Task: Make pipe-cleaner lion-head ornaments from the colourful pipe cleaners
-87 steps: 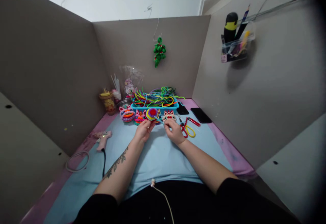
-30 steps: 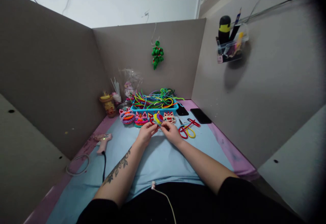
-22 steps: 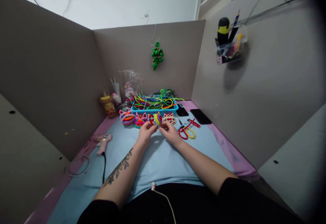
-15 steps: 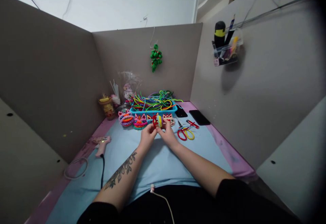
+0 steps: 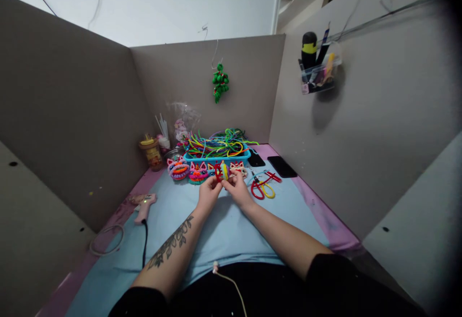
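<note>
Over the light blue cloth, my left hand (image 5: pixel 209 193) and my right hand (image 5: pixel 238 193) are close together, both pinching a small red, yellow and blue pipe-cleaner figure (image 5: pixel 224 171). My left fingers grip its red side; my right fingers and thumb close on its other side. Part of the figure is hidden behind the fingertips. Just beyond it stand similar fuzzy animal heads: a purple and pink one (image 5: pixel 177 168), a pink and orange one (image 5: pixel 198 173), and a whitish one (image 5: pixel 238 167) partly covered by my right hand.
Behind the heads sits a blue basket (image 5: pixel 216 160) heaped with colourful pipe cleaners (image 5: pixel 216 144). Red-and-yellow-handled scissors (image 5: pixel 267 191) and a black phone (image 5: pixel 282 166) lie to the right. A pink glue gun (image 5: pixel 145 207) with a cord rests at left, near a cup (image 5: pixel 152 154). Grey panels enclose three sides.
The view has shifted very slightly. Both hands keep hold of the pipe-cleaner figure in nearly the same place, and it appears turned a little.
</note>
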A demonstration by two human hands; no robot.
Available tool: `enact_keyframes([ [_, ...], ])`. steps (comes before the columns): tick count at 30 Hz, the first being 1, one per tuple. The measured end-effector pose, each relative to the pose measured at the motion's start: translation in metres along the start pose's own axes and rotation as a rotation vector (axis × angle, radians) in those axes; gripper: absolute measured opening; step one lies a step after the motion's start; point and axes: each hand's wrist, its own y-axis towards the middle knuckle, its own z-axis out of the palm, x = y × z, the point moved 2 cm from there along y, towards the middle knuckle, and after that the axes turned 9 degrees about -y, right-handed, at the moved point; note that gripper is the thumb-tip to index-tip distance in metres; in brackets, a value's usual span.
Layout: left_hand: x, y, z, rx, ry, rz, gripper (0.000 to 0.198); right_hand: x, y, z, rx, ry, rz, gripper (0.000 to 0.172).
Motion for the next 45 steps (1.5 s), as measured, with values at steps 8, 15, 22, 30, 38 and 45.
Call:
enact_keyframes([
  [8,0.007,0.005,0.000,-0.060,-0.208,-0.123,0.020,0.003,0.000,0.000,0.023,0.079,0.060,0.037],
  [15,0.003,0.004,0.000,-0.043,-0.224,-0.102,0.020,0.015,-0.003,-0.006,0.115,0.026,0.122,0.029],
  [22,0.007,0.004,-0.003,-0.038,-0.176,-0.108,0.016,0.011,-0.005,-0.006,0.141,0.038,0.209,0.030],
  [30,0.003,0.004,-0.002,0.035,-0.050,-0.029,0.018,0.006,-0.002,-0.008,0.078,0.077,0.211,0.033],
  [38,0.006,-0.002,-0.001,0.061,0.107,0.121,0.019,0.004,-0.001,-0.009,0.043,0.088,0.204,0.042],
  [45,0.001,0.000,-0.001,0.017,0.030,0.058,0.018,0.006,-0.001,-0.007,0.136,0.225,0.285,0.039],
])
